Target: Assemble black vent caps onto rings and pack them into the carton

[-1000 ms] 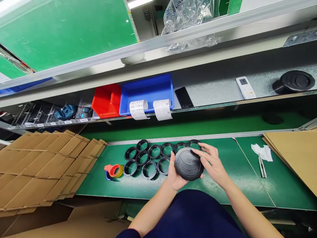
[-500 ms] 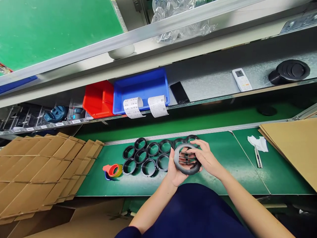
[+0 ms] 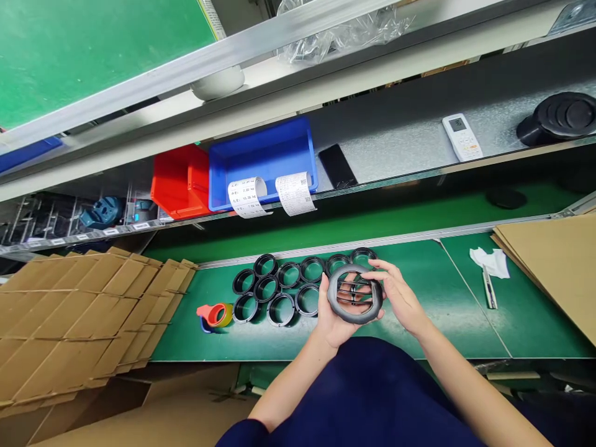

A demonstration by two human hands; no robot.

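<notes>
- The left hand (image 3: 331,320) and the right hand (image 3: 401,299) hold one round black part (image 3: 354,294) between them, raised above the near edge of the green tabletop (image 3: 442,310).
- The part is turned with its open side up: a thick dark ring with thin bars crossing the middle.
- Left fingers (image 3: 325,292) grasp the ring from its left rim, with the palm under it; right fingers (image 3: 378,268) are curled over its upper right rim, grasping it too.
- Just behind the held part lies a cluster of black rings (image 3: 279,288) flat on the tabletop, packed side by side in rows; the rightmost ones sit partly hidden behind the hands.
- Left of the cluster, just beside it, is a red tape dispenser (image 3: 214,315) with a yellowish roll.
- Flattened cardboard sheets (image 3: 79,316) are piled at the left; another cardboard stack (image 3: 554,261) lies at the right end.
- A white cloth (image 3: 488,261) and a slim tool (image 3: 488,288) lie on the tabletop, well apart from the right hand.
- On the shelf above: a red bin (image 3: 179,183), a blue bin (image 3: 263,158) with two paper labels (image 3: 270,195) hanging from its front, a dark phone (image 3: 338,166), a white remote (image 3: 462,138) and a black domed part (image 3: 556,118).
</notes>
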